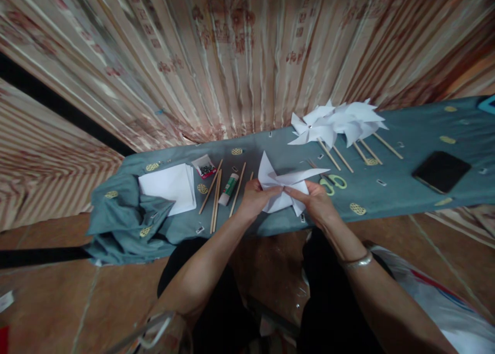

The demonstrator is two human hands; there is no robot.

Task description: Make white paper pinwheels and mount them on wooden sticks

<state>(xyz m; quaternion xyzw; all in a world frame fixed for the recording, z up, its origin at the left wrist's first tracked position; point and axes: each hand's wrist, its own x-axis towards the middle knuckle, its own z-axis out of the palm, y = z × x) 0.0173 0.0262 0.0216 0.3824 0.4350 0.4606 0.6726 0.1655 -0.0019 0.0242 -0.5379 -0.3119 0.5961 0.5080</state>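
Observation:
A white paper pinwheel (pixel 276 202) with folded, pointed blades is held between my two hands near the cloth's front edge. My left hand (pixel 255 197) grips its left side, the thumb pressed close to the centre. From the other side my right hand (pixel 317 202) is closed on the paper, its thumb also at the middle, where a small dark spot shows. The fingers behind the paper are hidden. Just beyond my right hand lie scissors with green handles (pixel 337 182). A glue stick (pixel 229 189) and thin wooden sticks (pixel 215 202) lie left of my left hand.
Finished-looking pinwheels on sticks (pixel 340 123) lie in a pile at the back right. A dark phone (pixel 441 172) rests farther right. On the left are a stack of white paper (pixel 170 186) and a small box of metal pins (pixel 204 166). A patterned curtain (pixel 240 60) hangs behind the cloth-covered table (pixel 410 137).

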